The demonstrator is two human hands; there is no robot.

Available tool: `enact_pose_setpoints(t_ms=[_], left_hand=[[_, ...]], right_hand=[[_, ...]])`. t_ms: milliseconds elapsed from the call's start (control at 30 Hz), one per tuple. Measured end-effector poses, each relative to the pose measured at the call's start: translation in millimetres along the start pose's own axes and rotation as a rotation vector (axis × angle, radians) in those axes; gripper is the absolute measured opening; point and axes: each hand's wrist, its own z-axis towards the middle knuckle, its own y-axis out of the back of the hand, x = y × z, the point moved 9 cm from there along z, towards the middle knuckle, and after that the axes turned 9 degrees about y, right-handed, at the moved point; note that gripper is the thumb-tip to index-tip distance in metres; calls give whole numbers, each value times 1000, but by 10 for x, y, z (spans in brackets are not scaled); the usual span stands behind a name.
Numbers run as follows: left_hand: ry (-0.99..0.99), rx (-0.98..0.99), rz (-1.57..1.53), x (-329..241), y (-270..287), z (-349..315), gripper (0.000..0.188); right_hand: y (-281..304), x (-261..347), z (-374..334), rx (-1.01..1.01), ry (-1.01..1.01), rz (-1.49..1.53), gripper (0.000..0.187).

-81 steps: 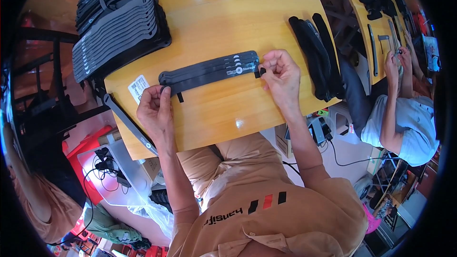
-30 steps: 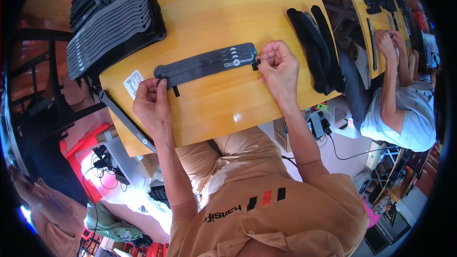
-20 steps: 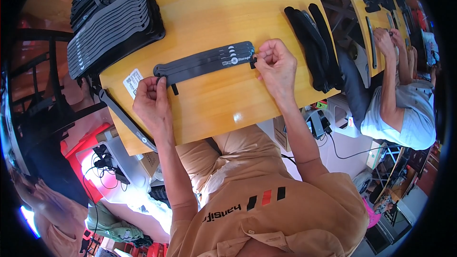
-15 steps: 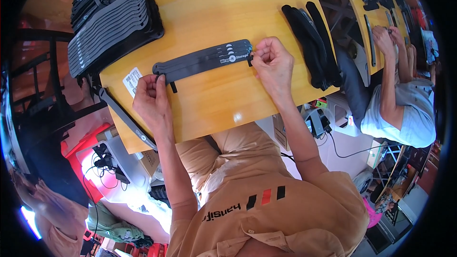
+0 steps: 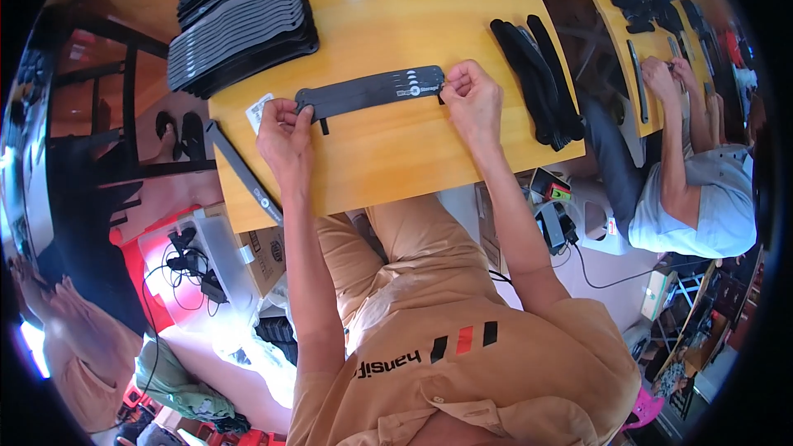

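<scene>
A small layered stack of dark grey storage straps (image 5: 363, 92) with rounded ends lies lengthwise across the table in front of me. Its left end is pinched between the thumb and fingers of my left hand (image 5: 286, 139). At the other end, my right hand (image 5: 475, 107) grips the corner with closed fingertips, which partly hide that end. A short black tab (image 5: 325, 126) sticks out below the stack near my left hand. Just beside that hand lies a white label (image 5: 256, 110), partly covered by my fingers.
At the back left rises a large pile of grey straps (image 5: 244, 29). A single strap (image 5: 244, 175) lies along the table's left edge. Black straps (image 5: 535, 83) are bundled at the right. A co-worker (image 5: 690, 190) sits at another table on the right; a plastic bin (image 5: 186, 260) stands below left.
The view has shifted, so the table and pile appear farther right. Both hands keep hold of the strap stack's ends, with little visible change in their grip.
</scene>
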Motion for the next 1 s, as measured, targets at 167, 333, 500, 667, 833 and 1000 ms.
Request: enact_pose_setpoints(t_ms=[167,333,500,667,833,1000], left_hand=[[28,71,-113,26,13,-14,8],[-301,-177,98,-306,157,-343,16],[-641,36,576,-578,-415,-760,53],[-707,181,815,-347,-707,-749,72],[-702,181,812,-326,-690,-724,74],[-626,58,853,-315,-584,-733,75]], right_hand=[[-3,43,16,34,47,-35,7],[145,217,-103,-27,234,-115,12],[-312,804,-533,246,711,-475,46],[-522,577,-666,440,657,-629,61],[-393,454,-627,407,564,-743,62],[-354,378,-606,351,552,-793,60]])
